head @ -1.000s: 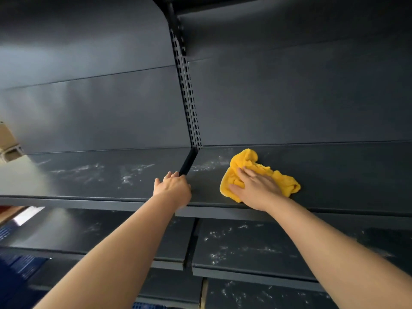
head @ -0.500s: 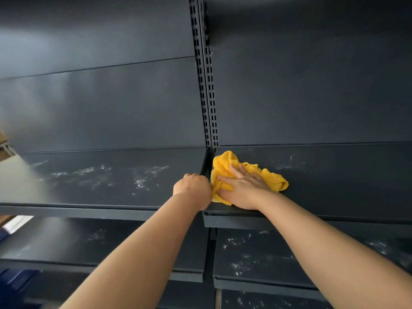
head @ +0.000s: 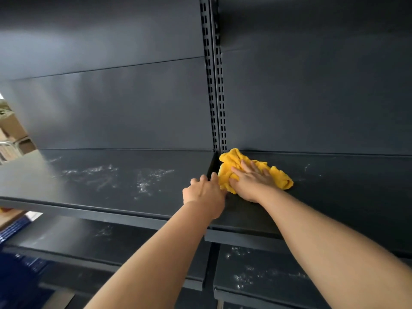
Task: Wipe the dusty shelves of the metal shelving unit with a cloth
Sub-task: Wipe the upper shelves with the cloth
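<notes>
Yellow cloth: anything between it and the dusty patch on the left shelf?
Yes. The left hand rests at the shelf seam, right beside the cloth under the right hand, on the way to the dust. The left shelf carries nothing else.

Head camera faces the shelves (head: 111,175) closely, angled upward.

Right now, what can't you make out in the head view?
- Shelf surface under the yellow cloth and right hand: covered, dust there unknown.
- Left hand grip: knuckles face the camera, fingertips hidden; contact with the cloth unclear.
- Lower shelves: partly blocked by both forearms.
- Boxes at the left edge: cut off, blurred.
- Top of the slotted upright: cut by the frame.
</notes>
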### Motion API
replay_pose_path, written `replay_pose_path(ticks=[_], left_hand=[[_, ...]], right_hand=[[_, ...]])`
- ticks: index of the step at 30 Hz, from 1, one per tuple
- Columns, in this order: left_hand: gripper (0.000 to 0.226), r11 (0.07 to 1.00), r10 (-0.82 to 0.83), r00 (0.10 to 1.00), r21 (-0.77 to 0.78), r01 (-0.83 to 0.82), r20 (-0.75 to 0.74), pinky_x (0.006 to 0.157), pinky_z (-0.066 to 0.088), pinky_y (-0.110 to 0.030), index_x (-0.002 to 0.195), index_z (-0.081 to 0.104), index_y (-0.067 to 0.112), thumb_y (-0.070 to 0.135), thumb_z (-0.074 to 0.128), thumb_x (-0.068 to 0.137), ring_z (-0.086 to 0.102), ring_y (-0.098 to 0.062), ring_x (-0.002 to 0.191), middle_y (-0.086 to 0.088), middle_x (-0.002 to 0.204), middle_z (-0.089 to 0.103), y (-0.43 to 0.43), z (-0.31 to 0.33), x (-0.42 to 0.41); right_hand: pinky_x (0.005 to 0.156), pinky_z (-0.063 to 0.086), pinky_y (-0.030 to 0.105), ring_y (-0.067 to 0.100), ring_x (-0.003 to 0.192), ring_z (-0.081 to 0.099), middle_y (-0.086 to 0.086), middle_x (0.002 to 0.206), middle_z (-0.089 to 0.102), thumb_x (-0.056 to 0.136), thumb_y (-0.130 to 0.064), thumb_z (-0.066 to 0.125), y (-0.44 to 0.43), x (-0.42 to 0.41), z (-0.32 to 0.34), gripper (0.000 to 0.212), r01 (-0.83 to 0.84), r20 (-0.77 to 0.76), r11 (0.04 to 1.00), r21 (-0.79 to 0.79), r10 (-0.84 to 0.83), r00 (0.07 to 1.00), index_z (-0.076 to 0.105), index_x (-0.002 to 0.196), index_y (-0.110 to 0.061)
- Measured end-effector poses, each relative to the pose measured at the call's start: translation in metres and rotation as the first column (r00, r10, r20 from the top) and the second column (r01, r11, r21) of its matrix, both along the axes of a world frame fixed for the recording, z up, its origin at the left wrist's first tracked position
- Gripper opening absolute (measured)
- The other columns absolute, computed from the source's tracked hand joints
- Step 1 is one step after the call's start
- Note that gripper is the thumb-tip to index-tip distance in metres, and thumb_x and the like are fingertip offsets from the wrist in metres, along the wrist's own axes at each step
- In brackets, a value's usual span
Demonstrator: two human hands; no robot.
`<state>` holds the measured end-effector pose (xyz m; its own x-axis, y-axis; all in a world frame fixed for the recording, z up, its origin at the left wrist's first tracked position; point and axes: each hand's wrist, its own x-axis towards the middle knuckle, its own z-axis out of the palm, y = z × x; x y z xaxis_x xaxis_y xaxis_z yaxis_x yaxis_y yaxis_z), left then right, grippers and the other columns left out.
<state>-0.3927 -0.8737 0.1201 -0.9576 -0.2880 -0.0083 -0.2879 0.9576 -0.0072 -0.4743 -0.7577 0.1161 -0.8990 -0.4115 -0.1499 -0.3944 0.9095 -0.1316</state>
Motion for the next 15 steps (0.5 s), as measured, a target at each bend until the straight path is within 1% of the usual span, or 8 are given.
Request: replay_pose_path(ticks=[1,2,3,5,8,11,13,15], left_hand=[[0.061,1.000,-0.022,1.000,0.011,0.022,0.022,0.106,0.033,-0.051,0.152,0.017,0.024,0.051,0.030,0.100,0.022,-0.031,0.143,-0.007,0.157,0.024,0.004,-0.003,0.000],[0.064,0.999,-0.053,0.998,0.014,0.052,0.037,0.115,0.020,-0.054,0.155,0.006,0.027,0.053,0.025,0.100,0.009,-0.028,0.148,-0.004,0.162,0.009,0.008,-0.006,-0.001],[0.064,0.996,-0.083,0.996,0.017,0.082,0.046,0.118,0.010,-0.055,0.155,0.001,0.028,0.054,0.022,0.100,0.000,-0.025,0.150,-0.002,0.163,0.001,0.013,-0.008,-0.001],[0.064,0.992,-0.122,0.992,0.029,0.121,0.038,0.119,0.002,-0.053,0.156,-0.002,0.027,0.053,0.021,0.101,-0.005,-0.022,0.150,0.000,0.163,-0.003,0.019,-0.010,-0.003],[0.065,0.988,-0.151,0.988,0.027,0.150,0.026,0.120,-0.001,-0.048,0.156,0.001,0.021,0.051,0.023,0.102,-0.004,-0.019,0.150,0.002,0.163,-0.002,0.029,-0.011,-0.006],[0.065,0.984,-0.163,0.985,0.081,0.158,0.054,0.121,-0.001,-0.046,0.156,0.007,0.018,0.051,0.022,0.102,-0.003,-0.019,0.150,0.000,0.163,0.002,0.042,-0.011,-0.009],[0.063,0.984,-0.152,0.987,0.107,0.145,0.056,0.121,0.002,-0.045,0.156,0.010,0.017,0.049,0.021,0.102,0.000,-0.020,0.150,-0.003,0.163,0.005,0.050,-0.012,-0.010],[0.060,0.986,-0.141,0.988,0.099,0.134,0.065,0.121,0.009,-0.042,0.154,0.015,0.013,0.044,0.022,0.103,0.008,-0.023,0.149,-0.006,0.162,0.013,0.054,-0.010,-0.012]], right_hand=[[0.119,-0.003,0.049,0.023,0.148,-0.014,-0.004,0.160,-0.017,0.098,-0.052,0.012,0.005,-0.001,-0.001,0.056,0.010,-0.010,1.000,0.004,-0.010,1.000,0.003,0.152,-0.039],[0.119,-0.003,0.049,0.022,0.148,-0.014,-0.004,0.160,-0.017,0.098,-0.052,0.013,0.012,-0.003,-0.002,0.057,0.021,-0.015,1.000,0.008,-0.021,1.000,0.003,0.152,-0.038],[0.119,-0.002,0.049,0.022,0.148,-0.014,-0.004,0.160,-0.017,0.098,-0.052,0.013,0.019,-0.005,-0.002,0.057,0.032,-0.016,0.999,0.010,-0.032,0.999,0.003,0.152,-0.038],[0.119,-0.003,0.049,0.022,0.148,-0.014,-0.004,0.160,-0.017,0.099,-0.052,0.013,0.039,-0.008,-0.003,0.056,0.049,-0.013,0.999,0.005,-0.049,0.999,0.003,0.152,-0.038],[0.120,-0.003,0.048,0.021,0.148,-0.013,-0.005,0.160,-0.017,0.099,-0.051,0.012,0.073,-0.009,-0.002,0.056,0.067,-0.014,0.998,-0.002,-0.067,0.998,0.003,0.152,-0.038],[0.120,-0.003,0.047,0.020,0.148,-0.013,-0.005,0.160,-0.016,0.099,-0.051,0.011,0.107,-0.004,-0.002,0.056,0.071,-0.018,0.997,-0.005,-0.071,0.997,0.004,0.152,-0.038],[0.120,-0.003,0.047,0.019,0.148,-0.013,-0.005,0.160,-0.016,0.099,-0.051,0.011,0.126,0.000,-0.003,0.055,0.063,-0.016,0.998,-0.006,-0.064,0.998,0.003,0.152,-0.038],[0.120,-0.003,0.046,0.019,0.148,-0.013,-0.005,0.160,-0.016,0.099,-0.050,0.011,0.145,0.003,-0.002,0.055,0.062,-0.006,0.998,-0.008,-0.062,0.998,0.003,0.152,-0.037]])
